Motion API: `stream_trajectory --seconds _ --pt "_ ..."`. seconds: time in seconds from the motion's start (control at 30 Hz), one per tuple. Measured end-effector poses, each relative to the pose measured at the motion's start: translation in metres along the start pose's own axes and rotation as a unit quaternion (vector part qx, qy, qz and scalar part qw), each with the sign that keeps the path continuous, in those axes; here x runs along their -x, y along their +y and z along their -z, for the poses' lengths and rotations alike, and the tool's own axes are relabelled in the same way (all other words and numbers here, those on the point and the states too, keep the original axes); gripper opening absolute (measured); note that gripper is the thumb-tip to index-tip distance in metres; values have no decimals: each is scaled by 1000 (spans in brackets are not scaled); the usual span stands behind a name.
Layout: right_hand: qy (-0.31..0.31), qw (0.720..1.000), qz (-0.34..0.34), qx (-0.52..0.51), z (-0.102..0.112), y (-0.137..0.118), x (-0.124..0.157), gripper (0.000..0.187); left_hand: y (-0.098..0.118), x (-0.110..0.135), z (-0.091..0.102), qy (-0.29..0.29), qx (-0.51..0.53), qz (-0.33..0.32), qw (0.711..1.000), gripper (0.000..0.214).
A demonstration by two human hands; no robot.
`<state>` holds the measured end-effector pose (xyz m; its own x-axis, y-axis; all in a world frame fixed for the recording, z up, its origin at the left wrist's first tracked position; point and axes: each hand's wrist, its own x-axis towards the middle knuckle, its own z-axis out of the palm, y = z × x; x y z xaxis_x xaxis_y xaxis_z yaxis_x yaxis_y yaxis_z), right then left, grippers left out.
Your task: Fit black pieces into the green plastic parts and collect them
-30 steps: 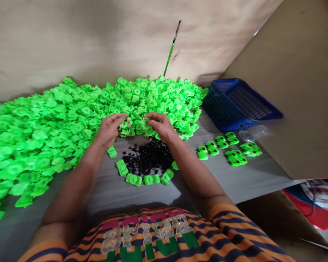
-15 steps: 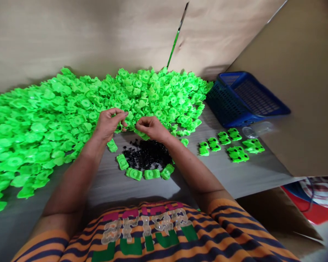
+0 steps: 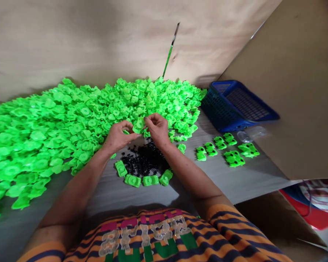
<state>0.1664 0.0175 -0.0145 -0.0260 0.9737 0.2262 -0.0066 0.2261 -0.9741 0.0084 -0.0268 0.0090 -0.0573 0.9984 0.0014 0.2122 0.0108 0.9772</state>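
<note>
My left hand (image 3: 120,136) and my right hand (image 3: 157,127) meet above a small heap of black pins (image 3: 143,162). Both pinch one bright green plastic piece (image 3: 139,125) between their fingertips. Behind them a huge pile of the same green pieces (image 3: 71,120) spreads across the grey table (image 3: 235,178). A short curved row of green pieces (image 3: 142,179) lies along the front of the black heap.
Several assembled green pieces (image 3: 226,149) lie to the right, near a blue plastic basket (image 3: 235,105) and a clear lid (image 3: 251,134). A plywood wall stands behind, a cardboard sheet (image 3: 295,91) at right. A thin green-handled stick (image 3: 169,49) leans on the wall.
My hands have come together from apart; both now grip a single green piece over the black heap. The view has shifted slightly.
</note>
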Motion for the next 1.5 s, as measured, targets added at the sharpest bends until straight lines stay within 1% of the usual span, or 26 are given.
stream_trajectory --seconds 0.13,0.23,0.37,0.5,0.6,0.67,0.7,0.8,0.9,1.03,1.1,1.17,1.2,1.23,1.27,1.3,1.33,1.4,1.43,1.47,1.5 --pt "6 1000 10 -15 0 -3 1 40 0 -1 -5 58 60 8 996 56" --pt "-10 999 27 -26 0 -7 1 46 3 -1 -5 67 100 16 993 53" --pt "-61 997 26 -29 2 -12 1 47 5 -2 1 33 136 9 990 45" --pt "-102 994 21 -30 4 -16 1 46 5 -2 7 -36 175 62 982 42" --pt "-123 991 24 -50 4 -18 2 46 6 -1 10 -86 192 84 974 39" --pt "-132 989 30 -56 4 -19 3 44 7 0 10 -102 193 90 972 38" --pt "-133 989 36 -52 4 -19 4 43 8 1 10 -100 190 91 972 38" --pt "-127 990 49 -27 3 -18 4 41 11 2 11 -78 167 82 979 35" --pt "-125 991 36 -4 1 -18 6 42 13 1 10 -52 142 58 987 31" --pt "-114 993 30 -11 0 -19 7 44 12 1 6 9 143 37 989 28" --pt "-113 993 35 -22 2 -18 5 44 12 0 5 29 147 30 988 28" --pt "-108 993 39 -16 4 -14 3 38 12 -1 6 45 155 22 987 27" --pt "-105 993 44 9 5 -11 1 33 13 -3 8 56 161 20 985 25" --pt "-110 991 51 54 6 -9 0 26 13 -4 10 71 170 21 983 23" --pt "-129 982 61 121 6 -7 0 20 14 -5 12 87 179 22 980 21" --pt "-167 962 69 203 5 -6 1 15 15 -7 15 104 187 24 976 19" --pt "-219 928 74 294 3 -6 3 15 15 -8 17 118 192 24 974 17" --pt "-321 827 74 456 -3 -9 10 19 17 -9 20 130 193 18 972 15" --pt "-354 778 71 515 -7 -11 14 22 17 -9 21 131 191 15 973 16" --pt "-372 739 69 558 -10 -14 17 25 17 -9 21 129 190 12 973 18" --pt "-378 711 68 589 -13 -17 20 28 18 -9 20 126 189 10 974 20"
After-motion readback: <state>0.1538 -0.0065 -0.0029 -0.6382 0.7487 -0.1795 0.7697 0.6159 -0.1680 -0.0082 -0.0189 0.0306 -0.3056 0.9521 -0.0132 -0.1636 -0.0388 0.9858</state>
